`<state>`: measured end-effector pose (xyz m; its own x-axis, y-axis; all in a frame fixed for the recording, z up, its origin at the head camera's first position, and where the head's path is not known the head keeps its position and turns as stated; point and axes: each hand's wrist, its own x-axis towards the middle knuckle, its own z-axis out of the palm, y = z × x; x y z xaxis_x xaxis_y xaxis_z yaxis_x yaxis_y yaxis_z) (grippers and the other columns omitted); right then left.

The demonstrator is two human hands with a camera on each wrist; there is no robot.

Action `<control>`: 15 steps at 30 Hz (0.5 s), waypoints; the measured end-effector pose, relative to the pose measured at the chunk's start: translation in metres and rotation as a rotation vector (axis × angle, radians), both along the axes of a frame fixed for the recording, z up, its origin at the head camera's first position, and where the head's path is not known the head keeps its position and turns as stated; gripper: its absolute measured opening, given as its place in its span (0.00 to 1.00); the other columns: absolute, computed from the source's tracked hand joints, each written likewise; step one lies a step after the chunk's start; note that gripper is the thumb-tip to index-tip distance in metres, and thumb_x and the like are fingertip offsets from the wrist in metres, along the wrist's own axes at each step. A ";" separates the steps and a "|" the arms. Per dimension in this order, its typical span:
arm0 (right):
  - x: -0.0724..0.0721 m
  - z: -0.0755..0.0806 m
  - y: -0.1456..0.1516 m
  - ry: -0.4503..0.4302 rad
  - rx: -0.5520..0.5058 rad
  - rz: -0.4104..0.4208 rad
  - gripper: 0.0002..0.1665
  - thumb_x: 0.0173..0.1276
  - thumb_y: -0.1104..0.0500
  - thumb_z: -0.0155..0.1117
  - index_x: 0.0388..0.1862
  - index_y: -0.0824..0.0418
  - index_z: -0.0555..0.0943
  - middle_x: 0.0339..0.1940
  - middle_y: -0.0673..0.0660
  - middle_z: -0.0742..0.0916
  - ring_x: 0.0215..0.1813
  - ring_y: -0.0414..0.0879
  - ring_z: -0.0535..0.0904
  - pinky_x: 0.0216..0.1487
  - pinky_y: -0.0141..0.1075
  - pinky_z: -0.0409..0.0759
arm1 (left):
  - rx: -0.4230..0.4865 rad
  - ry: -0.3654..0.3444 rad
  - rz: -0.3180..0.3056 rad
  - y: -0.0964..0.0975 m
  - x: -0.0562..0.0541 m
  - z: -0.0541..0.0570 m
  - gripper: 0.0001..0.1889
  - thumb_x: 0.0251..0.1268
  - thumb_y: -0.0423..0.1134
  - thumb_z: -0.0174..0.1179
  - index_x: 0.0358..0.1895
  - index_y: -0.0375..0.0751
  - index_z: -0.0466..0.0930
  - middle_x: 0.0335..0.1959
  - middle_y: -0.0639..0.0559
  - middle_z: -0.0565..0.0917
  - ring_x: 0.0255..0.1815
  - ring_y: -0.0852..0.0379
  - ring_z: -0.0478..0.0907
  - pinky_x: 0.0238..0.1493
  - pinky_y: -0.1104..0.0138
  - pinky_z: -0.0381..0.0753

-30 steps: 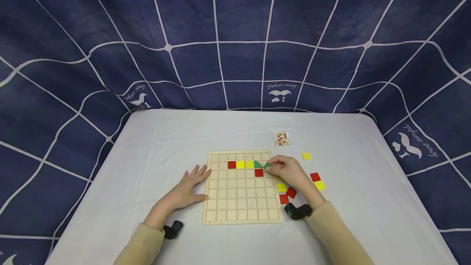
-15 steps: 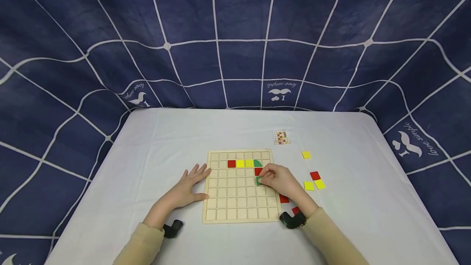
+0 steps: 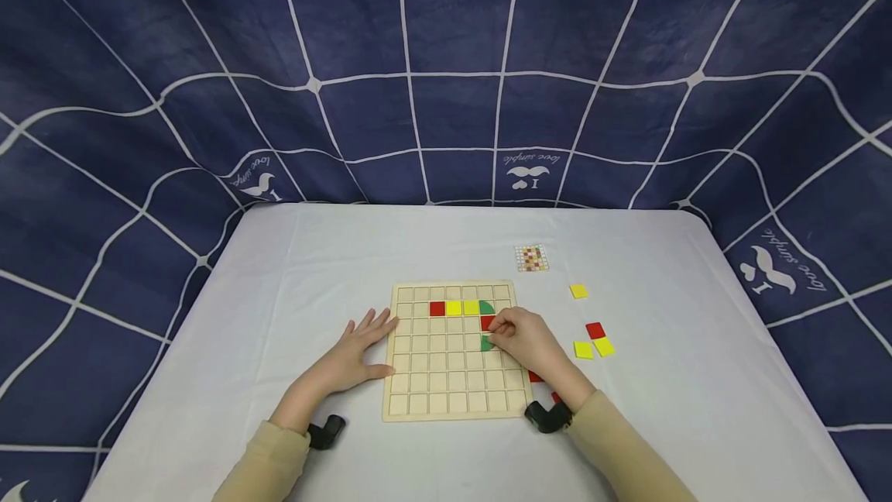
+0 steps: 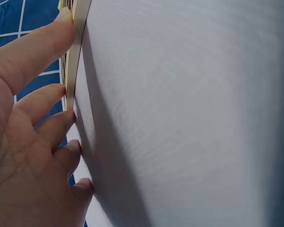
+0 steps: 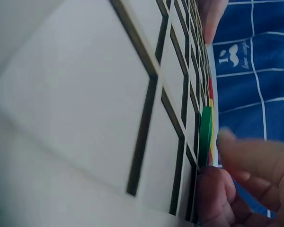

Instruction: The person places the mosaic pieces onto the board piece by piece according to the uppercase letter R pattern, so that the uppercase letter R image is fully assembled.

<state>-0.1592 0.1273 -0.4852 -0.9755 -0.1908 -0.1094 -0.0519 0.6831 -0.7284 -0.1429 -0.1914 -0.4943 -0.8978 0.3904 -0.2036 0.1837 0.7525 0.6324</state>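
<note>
A light wooden grid board lies on the white table. My left hand is spread flat at its left side; in the left wrist view the thumb and fingertips of the left hand touch the board's edge. On the board's right part my right hand, fingers curled, holds a green quarter-round tile below a red tile. The right wrist view shows this green tile low over a cell, a fingertip at its near end. Part of it is hidden by the fingers.
Along the board's upper row lie a red tile, two yellow tiles and another green quarter-round tile. Loose red and yellow tiles lie to the right, some partly under my forearm. A small pattern card sits beyond the board.
My right hand has brought the green tile from the board's upper right edge leftward and nearer me, to the cell below the red tile. My left hand has stayed put.
</note>
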 end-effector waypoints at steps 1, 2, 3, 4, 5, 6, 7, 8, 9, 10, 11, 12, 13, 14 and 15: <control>0.000 0.000 -0.001 0.008 0.005 0.007 0.08 0.57 0.60 0.76 0.31 0.55 0.83 0.29 0.48 0.80 0.30 0.39 0.74 0.32 0.27 0.75 | 0.001 0.001 0.000 0.000 0.000 0.000 0.46 0.53 0.46 0.72 0.76 0.41 0.60 0.79 0.42 0.53 0.81 0.37 0.39 0.77 0.39 0.33; 0.001 0.001 -0.002 0.015 0.006 0.015 0.09 0.56 0.59 0.77 0.32 0.55 0.83 0.29 0.49 0.79 0.30 0.39 0.74 0.32 0.27 0.75 | 0.000 0.001 0.000 -0.001 0.000 0.000 0.46 0.53 0.46 0.72 0.76 0.41 0.60 0.79 0.42 0.53 0.81 0.37 0.39 0.77 0.39 0.33; 0.001 0.002 -0.002 0.018 0.013 0.024 0.11 0.55 0.58 0.78 0.32 0.55 0.83 0.30 0.49 0.79 0.30 0.39 0.73 0.32 0.27 0.74 | 0.000 0.002 0.000 -0.001 0.000 0.000 0.46 0.54 0.46 0.72 0.76 0.42 0.60 0.80 0.42 0.53 0.81 0.37 0.39 0.77 0.39 0.33; 0.002 0.002 -0.003 0.024 0.018 0.036 0.12 0.53 0.57 0.79 0.32 0.55 0.83 0.30 0.49 0.78 0.30 0.40 0.72 0.31 0.27 0.73 | -0.001 0.002 -0.001 -0.001 0.000 0.000 0.46 0.54 0.46 0.72 0.76 0.42 0.60 0.80 0.42 0.53 0.81 0.37 0.39 0.77 0.39 0.33; 0.002 0.002 -0.004 0.029 0.029 0.045 0.13 0.52 0.55 0.80 0.32 0.55 0.83 0.30 0.49 0.77 0.30 0.40 0.71 0.31 0.27 0.72 | 0.001 0.003 -0.002 -0.001 0.000 0.000 0.46 0.54 0.46 0.72 0.76 0.41 0.60 0.80 0.42 0.53 0.81 0.37 0.39 0.77 0.39 0.33; 0.003 0.003 -0.004 0.035 0.041 0.052 0.14 0.52 0.54 0.81 0.32 0.55 0.83 0.29 0.49 0.77 0.29 0.40 0.70 0.30 0.28 0.72 | 0.003 0.003 -0.002 -0.001 0.000 0.000 0.46 0.54 0.45 0.72 0.76 0.41 0.60 0.79 0.42 0.53 0.81 0.37 0.39 0.77 0.39 0.33; 0.003 0.002 -0.005 0.037 0.049 0.059 0.15 0.51 0.54 0.81 0.31 0.55 0.82 0.29 0.50 0.76 0.29 0.40 0.70 0.29 0.28 0.71 | 0.003 0.003 -0.003 -0.001 0.000 0.000 0.46 0.54 0.45 0.72 0.76 0.41 0.60 0.80 0.42 0.53 0.81 0.37 0.39 0.77 0.39 0.33; 0.003 0.002 -0.005 0.038 0.057 0.061 0.15 0.51 0.53 0.81 0.31 0.55 0.82 0.29 0.50 0.75 0.29 0.40 0.69 0.29 0.28 0.70 | 0.004 0.002 -0.003 -0.001 0.000 0.000 0.46 0.54 0.45 0.72 0.76 0.41 0.60 0.80 0.42 0.53 0.81 0.37 0.39 0.77 0.39 0.33; 0.003 0.002 -0.006 0.037 0.065 0.062 0.15 0.51 0.53 0.81 0.31 0.54 0.82 0.29 0.50 0.75 0.29 0.40 0.69 0.28 0.27 0.69 | 0.004 0.002 -0.004 -0.001 0.000 0.000 0.46 0.54 0.45 0.72 0.76 0.41 0.60 0.80 0.42 0.53 0.81 0.37 0.39 0.77 0.39 0.33; 0.003 0.001 -0.006 0.043 0.071 0.066 0.15 0.51 0.54 0.81 0.31 0.55 0.81 0.28 0.50 0.75 0.28 0.40 0.69 0.28 0.28 0.69 | 0.007 0.001 -0.004 -0.001 0.000 0.000 0.46 0.54 0.45 0.72 0.76 0.41 0.60 0.80 0.42 0.53 0.81 0.37 0.39 0.77 0.39 0.33; 0.003 0.001 -0.006 0.044 0.077 0.065 0.15 0.51 0.54 0.81 0.31 0.55 0.81 0.29 0.50 0.75 0.28 0.40 0.69 0.28 0.27 0.69 | 0.009 0.001 -0.004 -0.001 0.000 0.000 0.46 0.54 0.45 0.72 0.76 0.41 0.60 0.80 0.42 0.53 0.81 0.37 0.39 0.77 0.39 0.33; 0.003 0.001 -0.007 0.046 0.080 0.065 0.15 0.51 0.54 0.81 0.31 0.55 0.81 0.29 0.50 0.75 0.28 0.40 0.69 0.28 0.28 0.69 | 0.008 0.001 -0.004 -0.001 0.000 0.000 0.46 0.54 0.45 0.72 0.76 0.41 0.60 0.80 0.42 0.53 0.81 0.37 0.39 0.77 0.39 0.33; 0.003 0.001 -0.007 0.046 0.084 0.064 0.15 0.52 0.55 0.81 0.31 0.55 0.81 0.29 0.50 0.75 0.28 0.40 0.69 0.29 0.27 0.69 | 0.008 0.000 -0.003 -0.001 0.000 0.000 0.46 0.53 0.45 0.73 0.76 0.41 0.60 0.80 0.42 0.53 0.81 0.37 0.39 0.77 0.39 0.33; 0.003 0.001 -0.007 0.044 0.086 0.062 0.15 0.52 0.55 0.80 0.31 0.55 0.81 0.29 0.50 0.75 0.29 0.40 0.69 0.29 0.27 0.70 | 0.007 0.000 -0.003 -0.001 0.000 0.000 0.46 0.53 0.45 0.73 0.76 0.41 0.60 0.79 0.42 0.53 0.81 0.37 0.39 0.77 0.39 0.33; 0.003 0.001 -0.007 0.044 0.087 0.061 0.15 0.52 0.56 0.80 0.31 0.55 0.81 0.29 0.50 0.75 0.29 0.40 0.69 0.29 0.27 0.70 | 0.005 0.001 -0.003 -0.001 0.000 0.000 0.46 0.53 0.45 0.73 0.76 0.41 0.60 0.79 0.42 0.53 0.81 0.37 0.39 0.77 0.39 0.33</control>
